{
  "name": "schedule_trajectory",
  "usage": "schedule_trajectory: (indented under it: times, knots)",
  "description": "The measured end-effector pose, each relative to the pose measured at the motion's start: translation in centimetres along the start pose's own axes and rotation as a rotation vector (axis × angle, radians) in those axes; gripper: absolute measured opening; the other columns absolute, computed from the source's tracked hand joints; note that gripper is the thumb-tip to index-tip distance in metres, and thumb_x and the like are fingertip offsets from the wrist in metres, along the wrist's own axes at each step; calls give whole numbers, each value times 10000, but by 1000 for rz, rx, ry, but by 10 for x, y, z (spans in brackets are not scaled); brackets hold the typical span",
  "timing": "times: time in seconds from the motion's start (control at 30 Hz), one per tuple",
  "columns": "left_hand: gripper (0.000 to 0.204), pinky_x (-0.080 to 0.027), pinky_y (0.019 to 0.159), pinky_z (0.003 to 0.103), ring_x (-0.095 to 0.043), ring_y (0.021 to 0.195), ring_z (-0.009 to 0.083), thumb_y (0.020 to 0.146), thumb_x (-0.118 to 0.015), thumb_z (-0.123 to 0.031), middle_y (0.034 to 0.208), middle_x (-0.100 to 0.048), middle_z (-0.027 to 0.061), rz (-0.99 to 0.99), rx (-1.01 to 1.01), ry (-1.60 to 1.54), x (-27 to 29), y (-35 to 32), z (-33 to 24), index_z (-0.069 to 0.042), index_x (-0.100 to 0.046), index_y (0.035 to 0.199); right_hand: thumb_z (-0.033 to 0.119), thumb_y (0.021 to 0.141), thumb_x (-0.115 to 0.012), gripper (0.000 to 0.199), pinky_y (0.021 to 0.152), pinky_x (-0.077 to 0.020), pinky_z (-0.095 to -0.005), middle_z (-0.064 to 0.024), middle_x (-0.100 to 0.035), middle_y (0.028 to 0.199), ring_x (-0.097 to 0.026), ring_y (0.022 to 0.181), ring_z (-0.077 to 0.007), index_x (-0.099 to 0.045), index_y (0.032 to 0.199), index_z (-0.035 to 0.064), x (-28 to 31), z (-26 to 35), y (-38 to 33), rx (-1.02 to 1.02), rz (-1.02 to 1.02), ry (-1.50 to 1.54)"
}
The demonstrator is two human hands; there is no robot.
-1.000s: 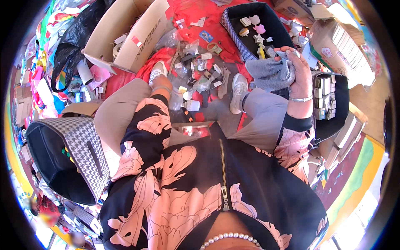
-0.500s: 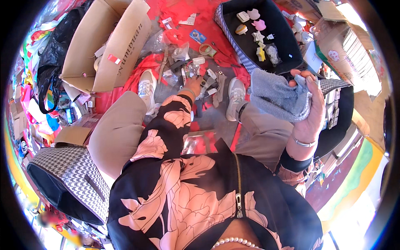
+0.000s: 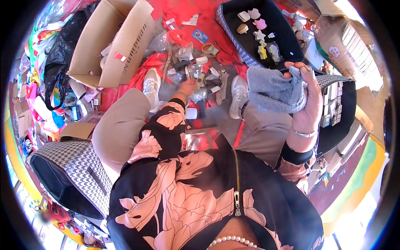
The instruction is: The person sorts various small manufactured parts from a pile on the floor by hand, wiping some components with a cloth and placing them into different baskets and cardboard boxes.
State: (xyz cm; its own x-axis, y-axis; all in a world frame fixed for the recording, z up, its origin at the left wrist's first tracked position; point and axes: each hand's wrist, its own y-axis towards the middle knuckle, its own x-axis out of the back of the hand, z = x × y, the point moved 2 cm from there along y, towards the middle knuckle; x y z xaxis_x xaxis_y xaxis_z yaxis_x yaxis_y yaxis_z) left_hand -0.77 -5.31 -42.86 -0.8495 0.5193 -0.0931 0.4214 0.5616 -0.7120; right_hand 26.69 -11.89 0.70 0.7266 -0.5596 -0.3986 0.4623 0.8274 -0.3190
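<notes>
Reaching down with left hand [image 3: 188,86], fingers hidden, grip not discernible, into small packets [image 3: 196,71] littering floor [image 3: 175,89] between shoes; right hand [image 3: 306,106] clenched on grey cloth [image 3: 273,89], raised. Next: likely pinching one packet free.

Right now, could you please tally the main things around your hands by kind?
Grey cloth, held in the right hand: 1
White shoes: 2
Open cardboard box: 1
Checked fabric bins: 3
Total: 7
</notes>
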Motion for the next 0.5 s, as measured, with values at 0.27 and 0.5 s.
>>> schedule_trajectory:
  times: [0.27,0.5]
  knots:
    - [404,-449,842,359,-546,1048,256,840,-588,-263,1099,-581,144,566,-154,-665,-9,-79,-152,-16,-519,1152,88,861,-519,172,658,-535,-310,-176,-637,907,-639,730,-207,-573,959,-43,3,-5,4,-17,43,46]
    - [479,-456,848,341,-534,1073,282,820,-587,-304,1113,-569,170,614,-354,-809,-15,-136,-206,-10,-491,1186,85,857,-535,138,618,-528,-287,-139,-653,855,-639,688,-193,-604,919,-17,-6,-12,8,-42,76,56]
